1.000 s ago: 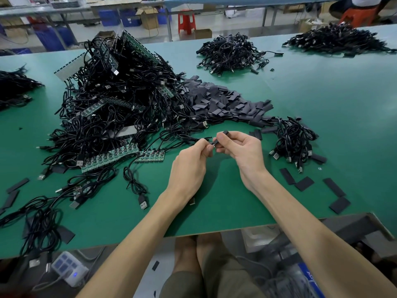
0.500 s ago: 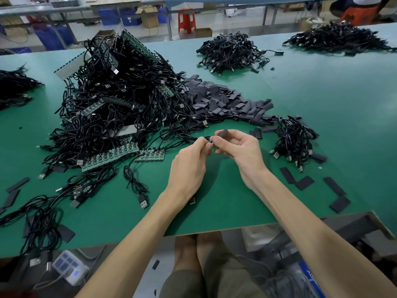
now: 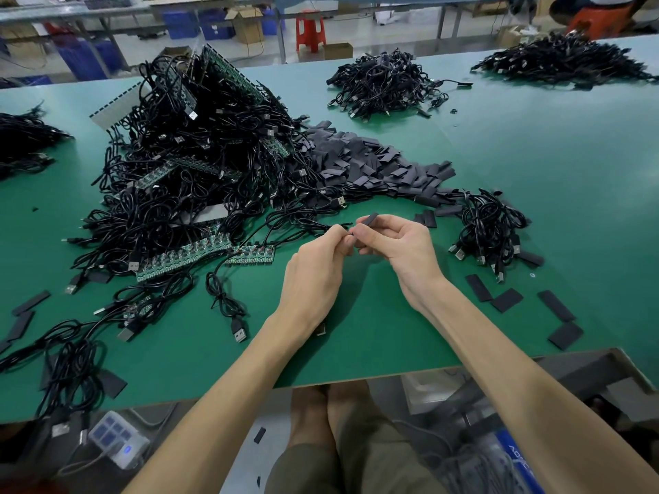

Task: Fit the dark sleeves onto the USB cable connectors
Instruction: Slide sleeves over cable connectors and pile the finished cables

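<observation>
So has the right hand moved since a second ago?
No. The right hand keeps its place just left of the small cable bundle, pinching the dark sleeve; the left hand pinches the USB cable.

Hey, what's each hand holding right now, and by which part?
Right hand pinches a dark sleeve by its lower end; left hand pinches a black cable near its tip.

Cable heap (image 3: pixel 185 180) lies left of sleeve pile (image 3: pixel 371 165).
</observation>
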